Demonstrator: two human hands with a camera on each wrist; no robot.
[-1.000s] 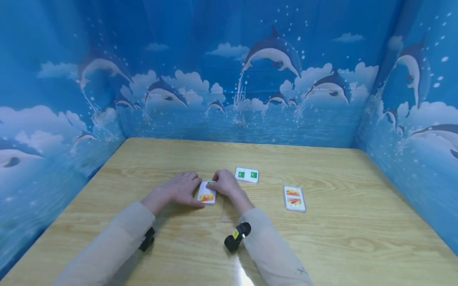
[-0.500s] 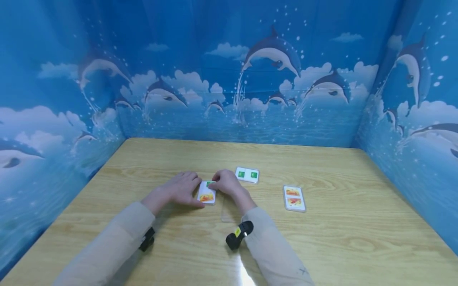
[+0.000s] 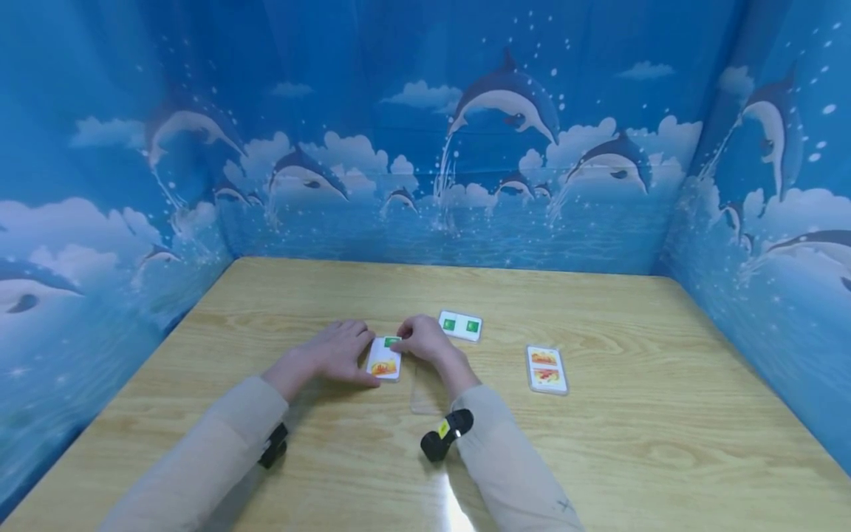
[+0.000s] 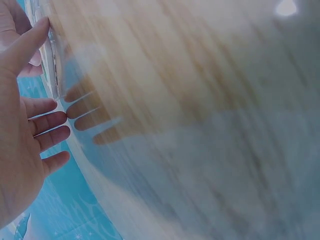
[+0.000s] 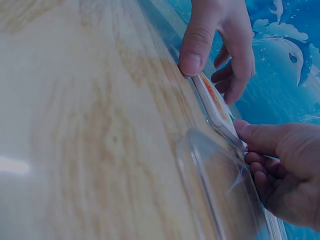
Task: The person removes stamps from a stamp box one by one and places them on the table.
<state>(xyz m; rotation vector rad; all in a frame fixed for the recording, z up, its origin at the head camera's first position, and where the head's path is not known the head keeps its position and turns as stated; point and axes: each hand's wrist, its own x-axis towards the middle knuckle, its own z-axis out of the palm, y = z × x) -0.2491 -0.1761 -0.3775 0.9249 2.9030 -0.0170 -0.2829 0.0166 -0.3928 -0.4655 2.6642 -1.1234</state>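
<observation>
A small clear case holding white picture cards (image 3: pixel 375 350) lies between both hands; an orange burger-like picture (image 3: pixel 383 368) fills its near part, and a green square (image 3: pixel 391 342) its far right corner. My left hand (image 3: pixel 335 351) rests along the case's left side, thumb at the near corner and forefinger by the far one. Its other fingers (image 4: pixel 52 132) are spread and loose. My right hand (image 3: pixel 425 341) pinches the green-marked card at the far right corner, thumb (image 5: pixel 257 136) on top. The fingers below are curled, and part of the card is hidden under the thumb.
A clear plastic cover (image 3: pixel 425 399) lies beneath the right wrist. Further back is a case with two green squares (image 3: pixel 460 325); to the right lies one with two orange food pictures (image 3: pixel 547 369). Dolphin-print cloth (image 3: pixel 425 148) walls the wooden table (image 3: pixel 631 443).
My right hand has shifted slightly to the right, so more of the green square shows. The left hand and the case stay in place.
</observation>
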